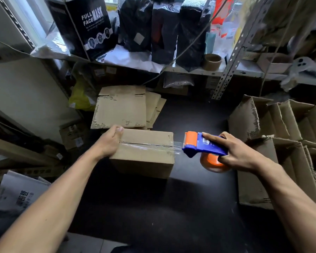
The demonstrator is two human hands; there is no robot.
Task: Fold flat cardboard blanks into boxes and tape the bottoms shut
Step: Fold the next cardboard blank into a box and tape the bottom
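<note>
- The cardboard box (144, 152) stands on the dark table (190, 207) in front of me, left of centre, flaps folded shut on its upper face.
- A strip of clear tape (150, 146) runs along the centre seam and stretches past the right edge to the dispenser.
- My left hand (109, 141) rests on the box's left upper edge, fingers curled over the far side, holding it.
- My right hand (233, 152) grips the blue and orange tape dispenser (202, 146), just right of the box, off its surface.
- Box surface: plain brown, corners square; small printed marks near the right edge.
- Flat blanks (120, 108) lie stacked behind the box.
- Folded boxes (281, 134) stand at right.
</note>
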